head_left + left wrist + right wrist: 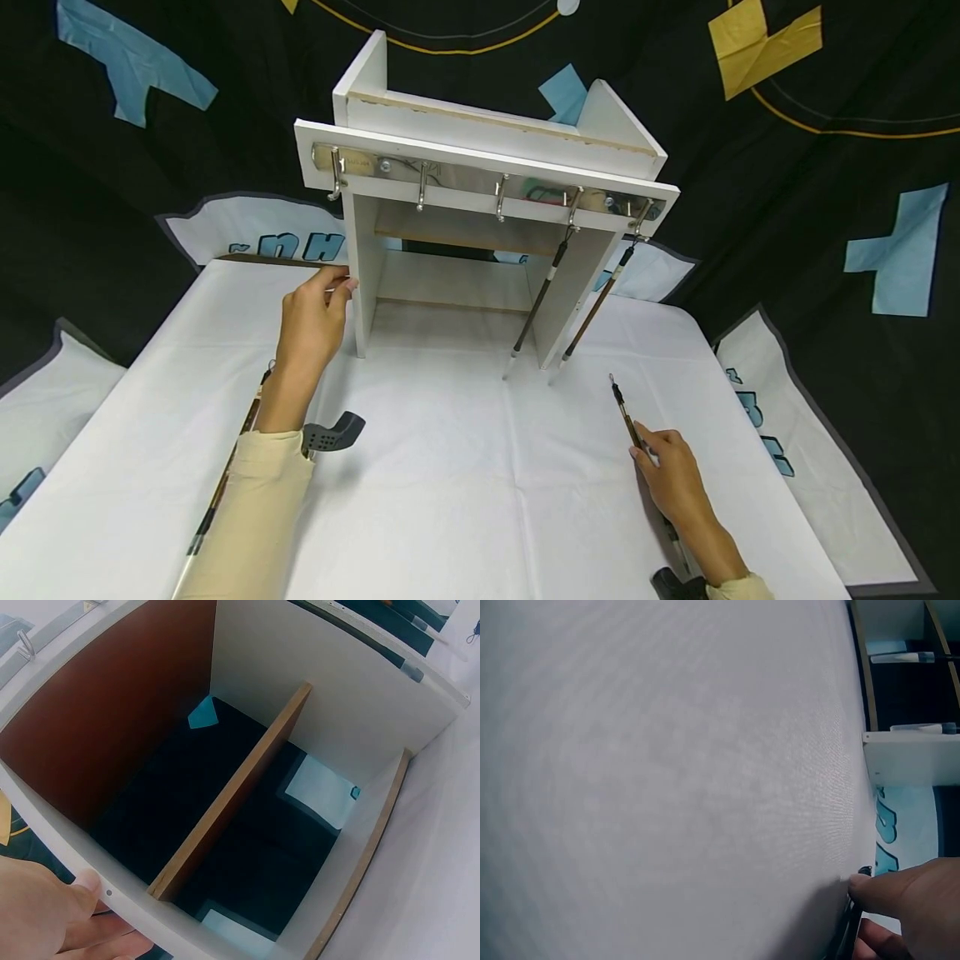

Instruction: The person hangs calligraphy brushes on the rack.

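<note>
A white shelf unit point(365, 250) with a row of metal hooks along its front board stands on the table. My left hand point(311, 321) holds the front edge of its left side panel, thumb point(88, 883) on the edge and fingers around the outer face. From the two rightmost hooks hang calligraphy brushes, one dark point(541, 300) and one brown point(600, 304), pale tips down. At the right of the table, my right hand point(671, 471) pinches another calligraphy brush point(619, 402) by its dark handle, its loop end pointing toward the shelf.
Another long brush point(225, 475) lies along the table's left side, partly hidden by the left forearm. White cloth point(450, 517) covers the table. Black fabric point(795, 217) with blue and yellow tape surrounds it, and lettered white sheets border the table.
</note>
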`<state>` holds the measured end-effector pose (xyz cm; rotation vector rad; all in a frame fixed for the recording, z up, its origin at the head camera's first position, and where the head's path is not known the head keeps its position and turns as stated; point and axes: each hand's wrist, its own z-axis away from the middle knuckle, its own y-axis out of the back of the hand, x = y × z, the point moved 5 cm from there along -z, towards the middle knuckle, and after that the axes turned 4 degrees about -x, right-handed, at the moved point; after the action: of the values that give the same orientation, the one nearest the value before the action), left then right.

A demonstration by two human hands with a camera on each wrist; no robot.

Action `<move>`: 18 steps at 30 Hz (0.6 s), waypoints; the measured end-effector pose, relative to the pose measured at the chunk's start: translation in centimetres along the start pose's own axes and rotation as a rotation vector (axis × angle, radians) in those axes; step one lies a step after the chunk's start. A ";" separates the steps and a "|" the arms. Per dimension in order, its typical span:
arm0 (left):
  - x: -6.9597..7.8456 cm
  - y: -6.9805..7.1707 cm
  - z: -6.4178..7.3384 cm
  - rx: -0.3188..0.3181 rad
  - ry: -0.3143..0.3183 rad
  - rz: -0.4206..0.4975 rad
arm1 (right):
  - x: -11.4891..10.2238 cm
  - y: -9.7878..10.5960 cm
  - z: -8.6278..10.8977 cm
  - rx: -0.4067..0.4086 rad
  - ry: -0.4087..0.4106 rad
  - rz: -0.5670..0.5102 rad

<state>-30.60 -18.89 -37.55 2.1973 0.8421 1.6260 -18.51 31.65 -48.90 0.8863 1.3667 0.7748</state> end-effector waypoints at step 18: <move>0.0 0.0 0.1 -0.005 0.004 -0.002 | -0.4 0.1 0.1 0.061 0.104 0.045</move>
<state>-30.51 -18.89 -37.52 2.1898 0.8401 1.6307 -18.47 31.35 -48.62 0.9382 1.4725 0.8275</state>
